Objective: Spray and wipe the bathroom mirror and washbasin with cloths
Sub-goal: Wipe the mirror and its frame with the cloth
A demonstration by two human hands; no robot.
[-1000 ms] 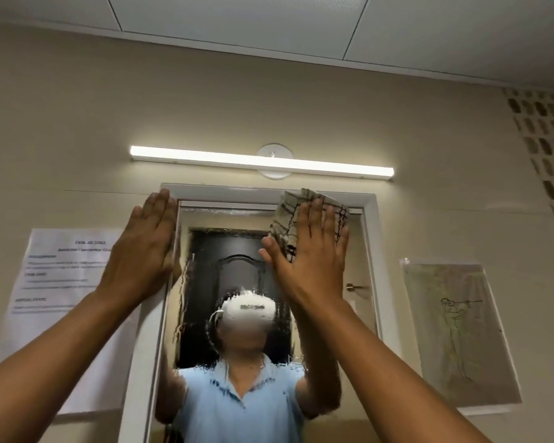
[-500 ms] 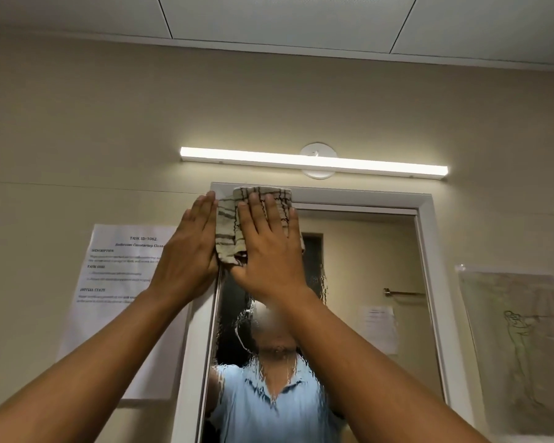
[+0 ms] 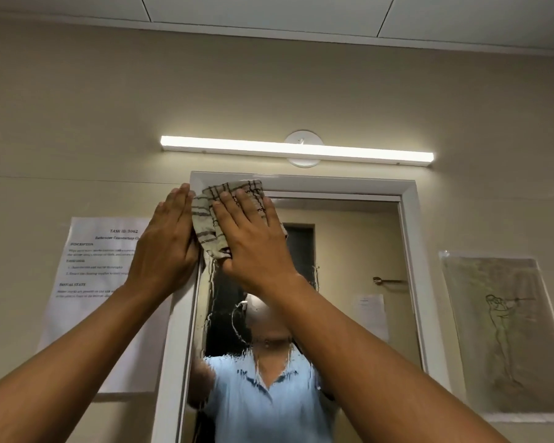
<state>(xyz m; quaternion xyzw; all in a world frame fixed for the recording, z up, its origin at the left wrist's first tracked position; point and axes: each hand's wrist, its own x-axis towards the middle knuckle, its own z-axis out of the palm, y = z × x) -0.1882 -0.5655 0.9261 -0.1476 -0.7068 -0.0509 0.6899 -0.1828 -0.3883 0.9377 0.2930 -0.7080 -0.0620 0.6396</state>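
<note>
Right hand point(image 3: 253, 238) flat, fingers straight, pressing checked cloth point(image 3: 211, 215) onto mirror point(image 3: 349, 251) top-left corner to wipe wet streaks, left hand point(image 3: 165, 247) open and empty, braced flat against white frame point(image 3: 410, 235), likely for steadiness; washbasin out of view.

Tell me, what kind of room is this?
Probably a bathroom: a white-framed wall mirror streaked with running liquid, a strip light just above it, and a towel rail seen in the reflection.
</note>
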